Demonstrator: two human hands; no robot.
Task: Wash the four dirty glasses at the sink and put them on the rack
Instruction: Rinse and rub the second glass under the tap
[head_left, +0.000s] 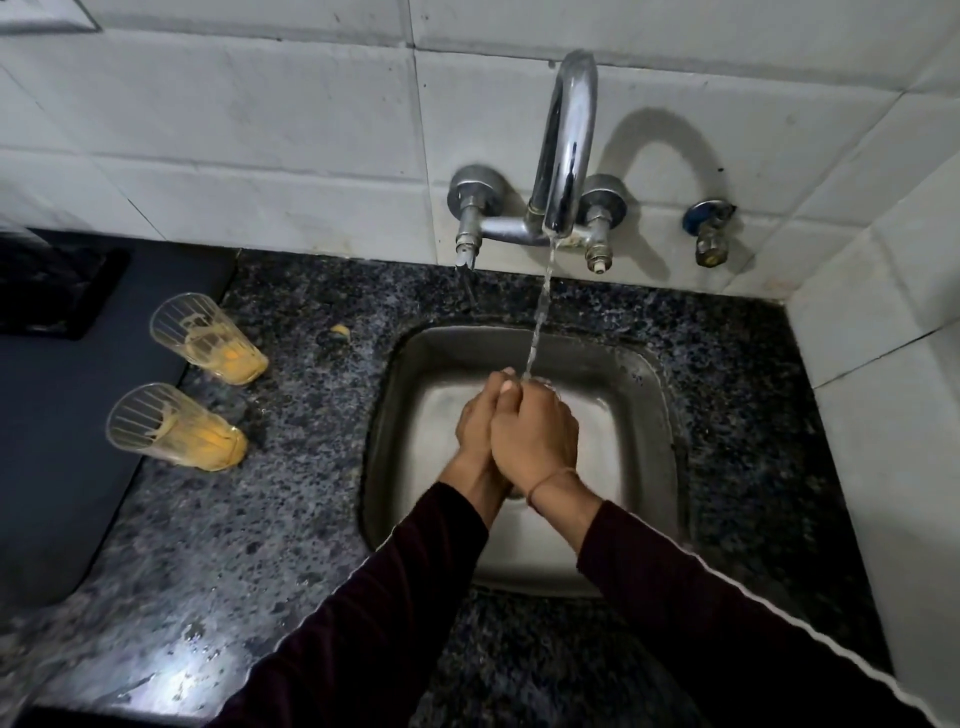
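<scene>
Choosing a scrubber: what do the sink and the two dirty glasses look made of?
Sink: probably stainless steel, brushed grey with soft reflections. Far glass and near glass: clear, seemingly glass though possibly plastic, with ribbed walls and yellow residue inside.

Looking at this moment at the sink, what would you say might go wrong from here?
1. Both hands, left hand and right hand, close around something under the running water; a rim just shows there, probably a glass, and a wet glass could slip into the sink.
2. Two dirty glasses stand on the counter left of the sink; a reaching sleeve might topple them.
</scene>
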